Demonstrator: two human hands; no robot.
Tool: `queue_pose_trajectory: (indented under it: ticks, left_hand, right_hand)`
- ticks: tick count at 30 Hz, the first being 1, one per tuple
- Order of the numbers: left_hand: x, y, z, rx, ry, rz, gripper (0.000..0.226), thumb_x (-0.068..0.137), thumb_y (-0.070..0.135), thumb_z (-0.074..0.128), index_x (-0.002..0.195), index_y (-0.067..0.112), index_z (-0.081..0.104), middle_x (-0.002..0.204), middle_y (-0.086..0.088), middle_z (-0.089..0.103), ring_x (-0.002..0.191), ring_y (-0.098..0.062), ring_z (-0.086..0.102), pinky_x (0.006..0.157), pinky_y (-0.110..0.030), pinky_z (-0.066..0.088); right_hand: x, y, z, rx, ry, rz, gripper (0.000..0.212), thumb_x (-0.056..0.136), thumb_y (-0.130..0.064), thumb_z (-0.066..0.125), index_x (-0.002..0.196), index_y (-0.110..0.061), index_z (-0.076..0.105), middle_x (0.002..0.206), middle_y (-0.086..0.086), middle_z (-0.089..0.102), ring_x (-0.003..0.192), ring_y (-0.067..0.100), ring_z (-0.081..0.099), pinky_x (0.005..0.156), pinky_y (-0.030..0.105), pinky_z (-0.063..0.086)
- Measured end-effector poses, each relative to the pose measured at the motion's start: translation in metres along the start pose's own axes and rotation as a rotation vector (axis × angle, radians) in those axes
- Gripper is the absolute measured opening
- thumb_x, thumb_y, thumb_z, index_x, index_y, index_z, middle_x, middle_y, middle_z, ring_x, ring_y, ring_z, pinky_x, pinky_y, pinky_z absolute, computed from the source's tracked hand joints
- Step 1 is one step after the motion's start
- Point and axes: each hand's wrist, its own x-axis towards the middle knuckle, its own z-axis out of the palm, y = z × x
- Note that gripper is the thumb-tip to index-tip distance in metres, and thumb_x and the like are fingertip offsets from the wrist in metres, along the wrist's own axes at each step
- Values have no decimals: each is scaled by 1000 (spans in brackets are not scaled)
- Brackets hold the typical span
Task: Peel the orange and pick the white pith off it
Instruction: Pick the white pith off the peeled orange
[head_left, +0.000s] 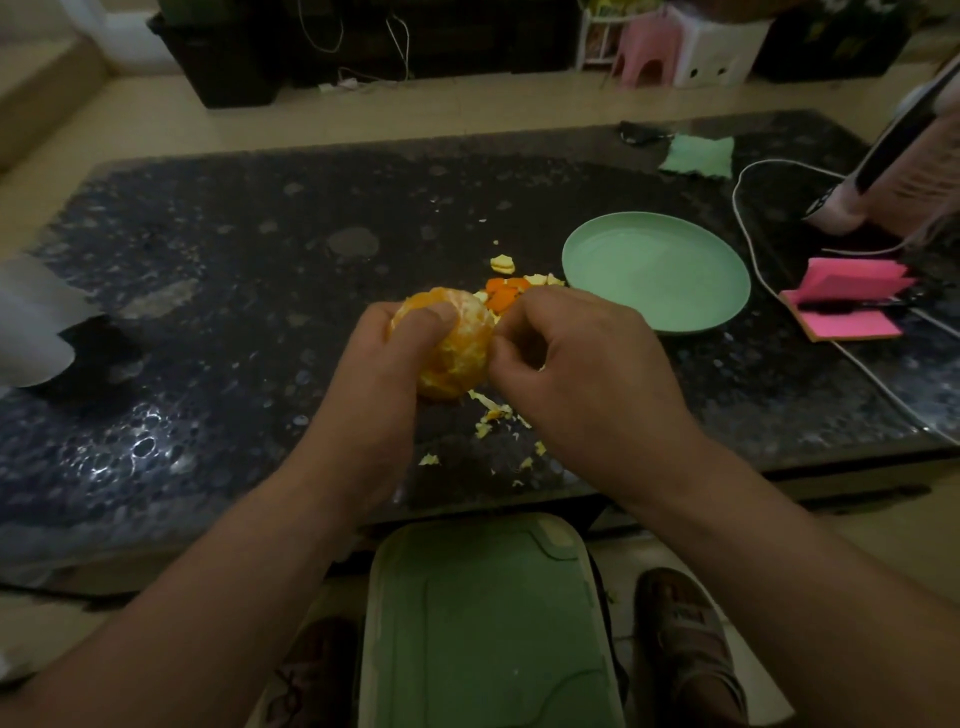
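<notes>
Head view: the orange (457, 353), mostly peeled, is held just above the dark table (260, 260), with the left hand (379, 374) curled round it. The right hand (582, 364) is pinched at the orange's right flank; whether pith is caught cannot be told. Pith is best lifted in thin strands along the segment lines, without squeezing. The fruit is nearly round, so no long axis is shown.

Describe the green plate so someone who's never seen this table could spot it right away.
Start at the dark speckled table. On its right half, just beyond the right hand, lies the green plate, with orange peel scraps by its left rim. It is round and shallow, unlike the small square green cloth at the table's far edge.
</notes>
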Motion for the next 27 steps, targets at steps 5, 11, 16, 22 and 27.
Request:
queue_pose_trajectory:
  ticks: [5, 11, 16, 22, 27]
  left_hand:
    - [-1, 6, 3, -163, -20, -91, 53, 83, 40, 64, 127, 10, 68, 116, -13, 76, 96, -23, 74, 82, -41, 57]
    - [0, 7, -1, -190, -25, -84, 50, 84, 40, 65, 126, 13, 68, 116, -10, 77, 94, -22, 75, 72, -34, 61]
    - [2, 3, -4, -100, 16, -49, 56, 85, 43, 66, 131, 10, 64, 127, -17, 72, 97, -23, 74, 72, -36, 60]
    - [1, -5, -6, -5, 32, -9, 68, 69, 58, 74, 122, 17, 64, 121, -11, 72, 100, -25, 73, 78, -42, 58]
    - [1, -7, -4, -18, 30, -15, 71, 68, 57, 73, 125, 16, 66, 122, -13, 73, 103, -29, 73, 83, -46, 60]
  right_hand:
    - [3, 5, -5, 189, -5, 71, 7, 94, -21, 70, 87, -21, 70, 79, -11, 66, 75, 10, 62, 67, 29, 53]
    - [3, 6, -12, 241, -91, 74, 2, 96, -25, 73, 98, -23, 75, 86, -15, 70, 83, 4, 66, 70, 13, 48]
    - [2, 7, -11, 103, -102, -2, 9, 98, -32, 72, 98, -23, 74, 89, -13, 68, 79, 4, 62, 70, 21, 50]
    - [1, 7, -4, -39, -73, -103, 8, 98, -26, 69, 95, -19, 71, 88, -6, 67, 78, 11, 60, 70, 40, 55]
    - [1, 3, 3, -67, -4, -117, 13, 93, -25, 65, 86, -15, 65, 81, -1, 63, 72, 18, 56, 63, 45, 51]
